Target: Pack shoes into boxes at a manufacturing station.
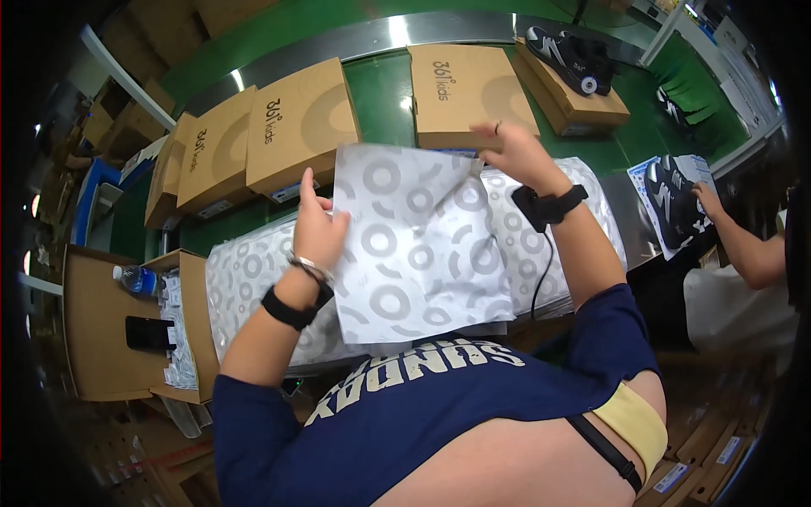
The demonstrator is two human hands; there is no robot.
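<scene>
A white sheet of wrapping paper [405, 245] with grey rings and arcs stands raised in front of me, creased toward its upper right corner. At that corner my right hand [519, 156] pinches the paper between thumb and fingers; its fingertips are slightly blurred. Beside the sheet's left edge is my left hand [321, 232], its index finger stretched up and the thumb apart, touching or almost touching the edge. Beneath the raised sheet lies a wide stack of the same patterned paper [253, 270], which shows on both sides of it.
Brown shoe boxes [308, 122] line the green conveyor, one more box [469, 97] farther right. Black shoes [574, 59] rest on a box at the back right. An open carton [190, 325] with small packets, a bottle and a phone stands left. A co-worker's hand [710, 203] touches a shoe.
</scene>
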